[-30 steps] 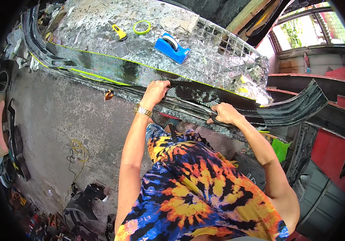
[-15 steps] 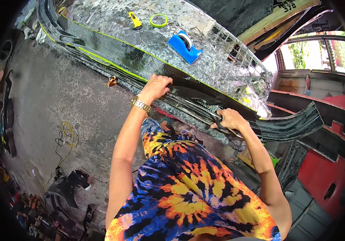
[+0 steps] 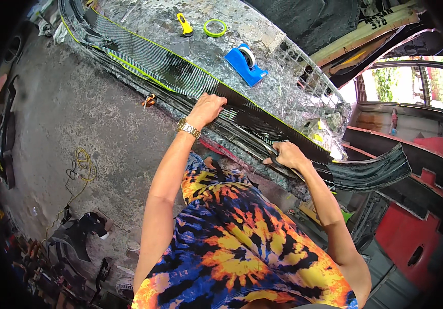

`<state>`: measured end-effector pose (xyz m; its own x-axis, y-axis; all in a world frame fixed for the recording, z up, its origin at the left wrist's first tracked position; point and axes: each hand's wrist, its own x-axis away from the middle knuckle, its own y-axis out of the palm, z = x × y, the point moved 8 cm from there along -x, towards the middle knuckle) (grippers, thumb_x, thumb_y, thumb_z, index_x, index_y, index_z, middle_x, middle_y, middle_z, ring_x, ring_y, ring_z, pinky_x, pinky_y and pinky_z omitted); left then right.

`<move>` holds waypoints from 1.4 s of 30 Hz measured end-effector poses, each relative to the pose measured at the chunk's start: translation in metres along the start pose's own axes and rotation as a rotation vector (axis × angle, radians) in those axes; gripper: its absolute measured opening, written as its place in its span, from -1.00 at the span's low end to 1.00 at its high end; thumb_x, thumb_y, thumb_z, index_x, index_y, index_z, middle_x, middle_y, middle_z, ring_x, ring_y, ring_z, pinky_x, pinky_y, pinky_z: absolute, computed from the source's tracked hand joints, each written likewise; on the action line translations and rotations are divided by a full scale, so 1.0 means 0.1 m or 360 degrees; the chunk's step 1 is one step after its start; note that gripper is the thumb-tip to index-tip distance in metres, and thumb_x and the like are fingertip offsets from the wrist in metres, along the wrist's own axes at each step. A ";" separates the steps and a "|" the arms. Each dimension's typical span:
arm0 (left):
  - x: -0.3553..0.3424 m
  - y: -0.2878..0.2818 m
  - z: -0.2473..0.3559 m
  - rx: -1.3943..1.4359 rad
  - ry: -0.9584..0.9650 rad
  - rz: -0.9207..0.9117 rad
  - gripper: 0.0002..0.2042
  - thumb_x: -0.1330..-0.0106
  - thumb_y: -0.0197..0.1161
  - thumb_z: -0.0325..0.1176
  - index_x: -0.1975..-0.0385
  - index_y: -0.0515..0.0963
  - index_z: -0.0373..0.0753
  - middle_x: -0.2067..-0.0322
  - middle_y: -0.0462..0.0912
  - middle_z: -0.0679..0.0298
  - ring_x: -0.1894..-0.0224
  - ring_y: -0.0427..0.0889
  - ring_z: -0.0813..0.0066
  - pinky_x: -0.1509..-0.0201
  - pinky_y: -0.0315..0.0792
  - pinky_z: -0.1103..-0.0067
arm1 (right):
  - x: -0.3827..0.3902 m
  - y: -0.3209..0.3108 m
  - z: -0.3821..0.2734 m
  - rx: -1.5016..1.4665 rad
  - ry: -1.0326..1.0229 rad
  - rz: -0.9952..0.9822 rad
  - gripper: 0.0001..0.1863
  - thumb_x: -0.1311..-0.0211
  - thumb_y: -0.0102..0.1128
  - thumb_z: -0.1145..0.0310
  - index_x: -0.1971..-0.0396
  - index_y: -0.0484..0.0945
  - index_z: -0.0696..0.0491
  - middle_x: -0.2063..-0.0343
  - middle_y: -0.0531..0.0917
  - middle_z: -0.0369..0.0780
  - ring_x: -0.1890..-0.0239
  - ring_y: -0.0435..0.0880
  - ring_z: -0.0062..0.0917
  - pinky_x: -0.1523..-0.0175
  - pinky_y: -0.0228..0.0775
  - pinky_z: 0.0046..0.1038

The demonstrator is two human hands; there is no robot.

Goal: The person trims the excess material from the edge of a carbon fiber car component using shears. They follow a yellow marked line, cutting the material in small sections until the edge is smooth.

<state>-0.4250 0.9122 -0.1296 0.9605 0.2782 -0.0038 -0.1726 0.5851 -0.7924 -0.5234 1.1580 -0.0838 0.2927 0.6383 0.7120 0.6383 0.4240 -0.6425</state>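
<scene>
A long black woven carbon-fibre strip (image 3: 159, 64) with yellow-green edging lies along a dark mould (image 3: 378, 172) with upturned ends, at the table's near edge. My left hand (image 3: 207, 109), wristwatch below it, grips the strip's near edge with curled fingers. To its right my right hand (image 3: 287, 157) is closed on black-handled scissors (image 3: 278, 160), blades pointing left along the strip's underside. On the table (image 3: 268, 31) beyond are a blue tape dispenser (image 3: 246, 67), a green tape roll (image 3: 215, 28) and a yellow cutter (image 3: 184, 24). An orange-handled tool (image 3: 148, 101) hangs at the near edge.
A coiled yellow cable (image 3: 85, 165) and black moulded parts (image 3: 77, 237) lie on the concrete floor (image 3: 77, 113). Red and dark panels (image 3: 396, 232) stand at the right, below a window (image 3: 386, 85). Long boards (image 3: 365, 36) lean beyond the table's far right side.
The camera's view has turned slightly. Relative to the tape dispenser, both hands have shifted a little leftward along the strip, the scissors moving with my right hand.
</scene>
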 end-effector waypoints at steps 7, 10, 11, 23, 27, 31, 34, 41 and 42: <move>-0.02 0.03 -0.01 0.0009 -0.0015 -0.0034 -0.90 -0.19 0.23 -0.40 0.31 0.60 -0.20 0.45 0.67 0.09 0.30 0.64 0.07 0.08 0.39 0.21 | -0.01 0.03 0.05 -0.0035 -0.0036 0.0052 -0.43 0.16 0.46 -0.15 0.47 0.59 0.11 0.53 0.62 -0.03 0.40 0.62 -0.17 0.22 0.39 -0.24; -0.02 0.04 -0.03 0.0002 -0.0050 -0.0055 -0.89 -0.20 0.22 -0.41 0.30 0.60 -0.20 0.45 0.67 0.10 0.29 0.64 0.09 0.06 0.37 0.21 | -0.02 0.04 0.07 -0.0009 -0.0049 0.0038 -0.44 0.15 0.47 -0.13 0.47 0.58 0.11 0.54 0.61 -0.03 0.41 0.61 -0.18 0.23 0.39 -0.25; -0.02 0.04 -0.03 0.0006 -0.0044 -0.0048 -0.89 -0.20 0.22 -0.41 0.30 0.60 -0.20 0.45 0.67 0.10 0.29 0.64 0.09 0.05 0.37 0.21 | -0.02 0.04 0.07 -0.0025 -0.0059 0.0040 -0.45 0.14 0.47 -0.12 0.48 0.58 0.12 0.55 0.61 -0.03 0.41 0.61 -0.18 0.23 0.39 -0.25; 0.02 -0.06 0.01 0.0003 -0.0028 -0.0095 -0.89 -0.19 0.25 -0.39 0.31 0.58 -0.21 0.43 0.68 0.13 0.26 0.64 0.13 0.08 0.35 0.25 | 0.00 -0.03 0.01 -0.0001 -0.0114 -0.0068 -0.39 0.17 0.45 -0.18 0.41 0.60 0.13 0.49 0.63 0.01 0.32 0.63 -0.10 0.18 0.40 -0.20; 0.09 -0.16 -0.04 -0.0004 0.0005 -0.0108 -0.88 -0.14 0.31 -0.38 0.35 0.58 -0.21 0.41 0.68 0.16 0.24 0.65 0.15 0.12 0.36 0.23 | 0.06 -0.12 -0.09 0.0011 -0.0025 -0.0111 -0.38 0.18 0.43 -0.19 0.40 0.61 0.13 0.46 0.65 -0.01 0.29 0.63 -0.14 0.15 0.40 -0.22; 0.07 -0.18 -0.11 0.0017 -0.0038 -0.0124 -0.87 -0.14 0.31 -0.38 0.34 0.57 -0.21 0.41 0.68 0.14 0.24 0.64 0.14 0.10 0.35 0.23 | 0.01 -0.11 -0.12 0.0054 -0.0061 -0.0037 -0.37 0.18 0.44 -0.20 0.42 0.60 0.13 0.46 0.64 0.00 0.27 0.63 -0.11 0.14 0.40 -0.21; 0.06 -0.15 -0.14 -0.0010 -0.0111 -0.0089 -0.87 -0.14 0.30 -0.39 0.34 0.57 -0.22 0.40 0.67 0.12 0.22 0.64 0.13 0.09 0.36 0.22 | -0.02 -0.12 -0.23 0.0098 -0.0013 -0.0086 -0.37 0.19 0.42 -0.22 0.39 0.62 0.10 0.37 0.67 0.03 0.21 0.65 -0.09 0.06 0.45 -0.18; 0.06 -0.09 -0.14 0.0003 -0.0086 -0.0057 -0.91 -0.16 0.25 -0.43 0.35 0.57 -0.22 0.39 0.67 0.08 0.21 0.63 0.11 0.08 0.38 0.22 | -0.05 -0.05 -0.20 0.0052 0.0026 -0.0068 -0.38 0.18 0.43 -0.21 0.40 0.62 0.10 0.40 0.67 0.02 0.23 0.65 -0.09 0.07 0.45 -0.17; 0.06 -0.09 -0.14 0.0005 -0.0086 -0.0056 -0.91 -0.16 0.25 -0.43 0.35 0.57 -0.22 0.39 0.67 0.08 0.21 0.63 0.11 0.08 0.38 0.22 | -0.06 -0.03 -0.19 0.0031 0.0021 -0.0060 -0.38 0.18 0.43 -0.21 0.40 0.62 0.10 0.41 0.67 0.02 0.23 0.65 -0.10 0.07 0.45 -0.17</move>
<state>-0.4148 0.8977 -0.1313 0.9528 0.2981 0.0572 -0.1396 0.5975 -0.7896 -0.5141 1.1409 -0.0805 0.2781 0.6131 0.7394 0.6352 0.4600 -0.6204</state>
